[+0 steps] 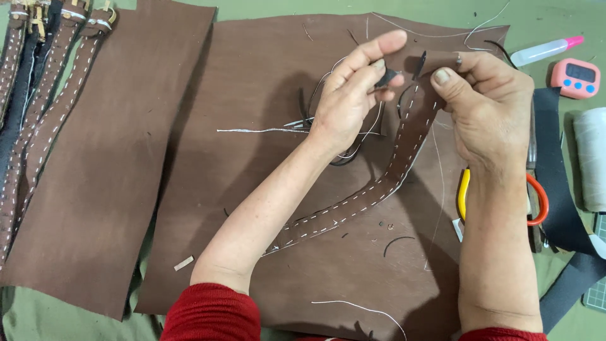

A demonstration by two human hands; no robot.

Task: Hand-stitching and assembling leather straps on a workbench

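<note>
Pinching the upper end of a brown stitched leather strap (404, 142), a person's left hand (350, 101) and right hand (489, 107) work above a large brown leather sheet (265, 76) on the green table (549, 19). Both grips are closed, the left on a small dark piece (388, 77) at the strap's tip, the right on the strap itself. Loose white thread (259, 131) trailing under the hands could likely snag or tangle. At right lie a clear squeeze bottle with pink cap (544, 49), a pink rounded timer (574, 77) and a white thread spool (592, 158). Finished straps (44, 107) lie far left.
</note>
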